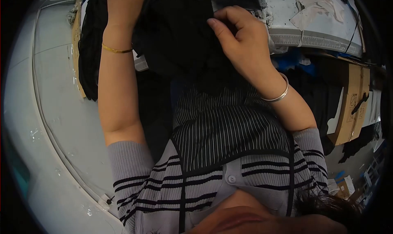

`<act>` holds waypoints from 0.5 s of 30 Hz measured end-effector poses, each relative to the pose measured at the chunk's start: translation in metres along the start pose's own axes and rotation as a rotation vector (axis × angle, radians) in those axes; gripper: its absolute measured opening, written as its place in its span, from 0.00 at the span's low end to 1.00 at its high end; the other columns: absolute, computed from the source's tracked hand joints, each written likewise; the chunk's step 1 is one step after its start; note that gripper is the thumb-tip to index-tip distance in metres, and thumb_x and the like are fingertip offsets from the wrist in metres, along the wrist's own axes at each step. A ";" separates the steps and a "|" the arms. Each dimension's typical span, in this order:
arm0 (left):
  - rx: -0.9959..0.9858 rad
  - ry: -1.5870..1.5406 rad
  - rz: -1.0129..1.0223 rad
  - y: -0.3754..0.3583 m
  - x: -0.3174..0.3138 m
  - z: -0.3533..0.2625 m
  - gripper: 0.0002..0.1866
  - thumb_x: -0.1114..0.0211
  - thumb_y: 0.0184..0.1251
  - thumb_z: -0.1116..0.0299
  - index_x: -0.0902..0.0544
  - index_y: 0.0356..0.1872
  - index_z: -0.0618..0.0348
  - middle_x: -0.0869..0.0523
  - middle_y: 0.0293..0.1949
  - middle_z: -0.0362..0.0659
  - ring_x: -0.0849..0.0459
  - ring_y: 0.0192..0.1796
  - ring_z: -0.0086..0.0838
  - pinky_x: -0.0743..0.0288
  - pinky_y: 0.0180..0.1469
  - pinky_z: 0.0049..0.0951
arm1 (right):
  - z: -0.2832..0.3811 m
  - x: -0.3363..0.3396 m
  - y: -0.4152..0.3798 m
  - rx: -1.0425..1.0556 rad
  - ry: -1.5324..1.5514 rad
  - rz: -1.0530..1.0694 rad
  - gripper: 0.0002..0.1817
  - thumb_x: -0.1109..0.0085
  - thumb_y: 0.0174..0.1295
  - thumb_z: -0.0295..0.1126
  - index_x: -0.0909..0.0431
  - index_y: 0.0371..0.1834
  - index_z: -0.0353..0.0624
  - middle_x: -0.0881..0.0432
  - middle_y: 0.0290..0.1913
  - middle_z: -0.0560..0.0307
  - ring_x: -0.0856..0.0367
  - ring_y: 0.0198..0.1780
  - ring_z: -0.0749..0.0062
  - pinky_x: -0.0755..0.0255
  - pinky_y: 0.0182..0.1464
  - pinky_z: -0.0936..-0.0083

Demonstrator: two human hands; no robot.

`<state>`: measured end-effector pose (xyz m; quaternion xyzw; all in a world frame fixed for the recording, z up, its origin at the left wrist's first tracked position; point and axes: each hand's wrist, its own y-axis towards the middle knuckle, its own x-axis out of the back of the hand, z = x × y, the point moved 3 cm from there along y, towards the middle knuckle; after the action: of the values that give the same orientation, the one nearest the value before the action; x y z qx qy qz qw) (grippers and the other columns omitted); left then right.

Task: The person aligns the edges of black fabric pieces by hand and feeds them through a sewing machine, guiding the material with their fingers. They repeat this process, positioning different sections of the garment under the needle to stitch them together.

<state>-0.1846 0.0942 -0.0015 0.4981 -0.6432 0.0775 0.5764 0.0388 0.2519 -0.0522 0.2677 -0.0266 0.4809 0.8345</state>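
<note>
Black cloth [176, 33] hangs between my two hands and down toward my lap. At the top edge, my left hand [125, 4] is at the cloth's left side, with its fingers cut off by the frame. On the cloth's right edge, my right hand [241, 33] has its thumb and forefinger curved toward each other; the fingertips are partly hidden, and the cloth lies right beside them. A striped apron [233, 131] covers my front below the cloth.
A white machine table with a ruler strip [315, 38] stands at the upper right, with scraps on it. Below it are a cardboard box [352, 105] and dark cloth. More black cloth [88, 49] hangs at the left, beside a cable along the grey floor.
</note>
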 end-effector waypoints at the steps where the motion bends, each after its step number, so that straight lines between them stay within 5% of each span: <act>1: -0.006 -0.008 -0.051 -0.007 0.007 0.004 0.06 0.36 0.76 0.73 0.16 0.46 0.67 0.15 0.34 0.40 0.20 0.33 0.23 0.27 0.35 0.20 | -0.002 -0.004 0.002 -0.033 0.028 0.047 0.10 0.30 0.62 0.28 0.16 0.43 0.35 0.17 0.34 0.53 0.18 0.30 0.63 0.26 0.33 0.72; 5: -0.158 -0.103 -0.383 -0.034 0.060 -0.021 0.06 0.35 0.75 0.73 0.16 0.45 0.66 0.15 0.33 0.41 0.20 0.32 0.24 0.27 0.34 0.20 | 0.007 0.008 -0.019 -0.058 0.086 0.018 0.08 0.30 0.63 0.28 0.16 0.40 0.36 0.17 0.31 0.55 0.19 0.30 0.67 0.26 0.34 0.74; 7: -0.326 -0.170 -0.436 -0.052 0.085 -0.059 0.06 0.34 0.75 0.73 0.16 0.45 0.66 0.15 0.33 0.41 0.20 0.32 0.24 0.27 0.34 0.21 | 0.012 0.008 -0.027 -0.275 0.258 0.156 0.07 0.31 0.64 0.27 0.17 0.40 0.36 0.18 0.31 0.56 0.21 0.29 0.72 0.27 0.34 0.77; 10: -0.586 -0.214 -0.298 -0.086 0.107 -0.120 0.06 0.33 0.74 0.72 0.16 0.44 0.66 0.16 0.32 0.42 0.20 0.32 0.25 0.27 0.34 0.21 | 0.017 0.008 -0.034 -0.340 0.341 0.228 0.07 0.32 0.65 0.26 0.19 0.42 0.36 0.19 0.31 0.59 0.23 0.30 0.78 0.28 0.34 0.80; 15: -0.437 -0.100 0.054 -0.133 0.066 -0.143 0.15 0.19 0.51 0.79 0.13 0.41 0.62 0.20 0.30 0.41 0.23 0.25 0.26 0.30 0.24 0.23 | 0.014 0.008 -0.042 -0.421 0.604 0.226 0.08 0.33 0.68 0.26 0.19 0.46 0.36 0.19 0.32 0.65 0.25 0.32 0.85 0.29 0.35 0.83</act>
<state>0.0187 0.0887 0.0360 0.3470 -0.6857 -0.0731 0.6356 0.0802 0.2356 -0.0556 -0.0677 0.0930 0.6110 0.7833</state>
